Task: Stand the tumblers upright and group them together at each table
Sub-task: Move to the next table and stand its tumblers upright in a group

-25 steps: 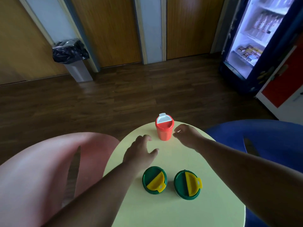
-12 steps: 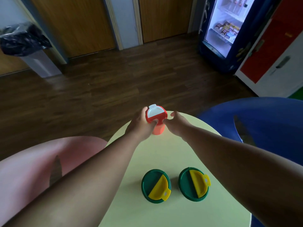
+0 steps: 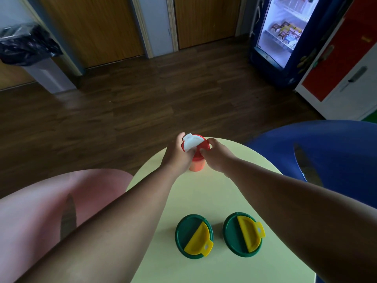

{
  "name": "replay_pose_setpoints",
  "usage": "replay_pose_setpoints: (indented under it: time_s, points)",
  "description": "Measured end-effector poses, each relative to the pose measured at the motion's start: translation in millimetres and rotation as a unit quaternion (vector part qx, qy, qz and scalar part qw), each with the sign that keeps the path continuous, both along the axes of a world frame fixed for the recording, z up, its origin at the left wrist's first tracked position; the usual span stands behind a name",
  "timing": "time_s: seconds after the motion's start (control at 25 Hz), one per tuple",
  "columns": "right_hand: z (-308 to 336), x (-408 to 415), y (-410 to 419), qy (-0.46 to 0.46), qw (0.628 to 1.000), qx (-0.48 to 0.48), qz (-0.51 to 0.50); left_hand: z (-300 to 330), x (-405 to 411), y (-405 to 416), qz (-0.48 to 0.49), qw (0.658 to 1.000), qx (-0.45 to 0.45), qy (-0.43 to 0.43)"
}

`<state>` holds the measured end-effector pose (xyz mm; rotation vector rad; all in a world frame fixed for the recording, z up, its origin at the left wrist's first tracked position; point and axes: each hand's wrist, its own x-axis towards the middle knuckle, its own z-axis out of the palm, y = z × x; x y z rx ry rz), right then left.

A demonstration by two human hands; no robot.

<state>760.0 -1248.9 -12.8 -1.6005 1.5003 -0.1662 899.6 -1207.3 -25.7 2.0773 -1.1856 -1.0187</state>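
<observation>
A red tumbler (image 3: 197, 163) with a red lid and white flap stands near the far edge of the pale yellow round table (image 3: 204, 195). My left hand (image 3: 177, 156) wraps its left side, thumb at the lid. My right hand (image 3: 217, 155) pinches the lid's right rim. The tumbler seems tilted slightly towards me; its base is partly hidden. Two green tumblers with yellow flaps stand upright side by side near me, one on the left (image 3: 193, 235) and one on the right (image 3: 242, 234).
A pink chair (image 3: 40, 211) is at the table's left, a blue chair (image 3: 330, 160) at its right. Beyond lie dark wood floor, a bin with a black bag (image 3: 30, 58) at far left, and a lit drinks fridge (image 3: 281, 33) at far right.
Both hands reached forward from the table top and closed on the red tumbler. The view shifted closer and slightly left.
</observation>
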Motion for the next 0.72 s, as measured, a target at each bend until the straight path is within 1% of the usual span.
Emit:
replay_pose_setpoints:
  time_s: [0.2, 0.44, 0.6, 0.72]
  points:
    - [-1.1, -12.1, 10.8, 0.028, 0.998, -0.021, 0.048, 5.8, -11.0, 19.8, -0.025, 0.999, -0.007, -0.040]
    - [1.7, -38.7, 28.9, 0.054, 0.993, -0.012, 0.107, 10.1, -34.7, 51.3, -0.065, 0.995, 0.050, -0.060]
    - [4.5, -54.8, 46.2, 0.076, 0.984, -0.017, 0.158, 21.5, -57.8, 76.6, -0.069, 0.990, 0.075, -0.099]
    - [5.6, -67.3, 57.3, 0.094, 0.976, -0.015, 0.194, 28.9, -74.7, 93.6, -0.079, 0.980, 0.090, -0.157]
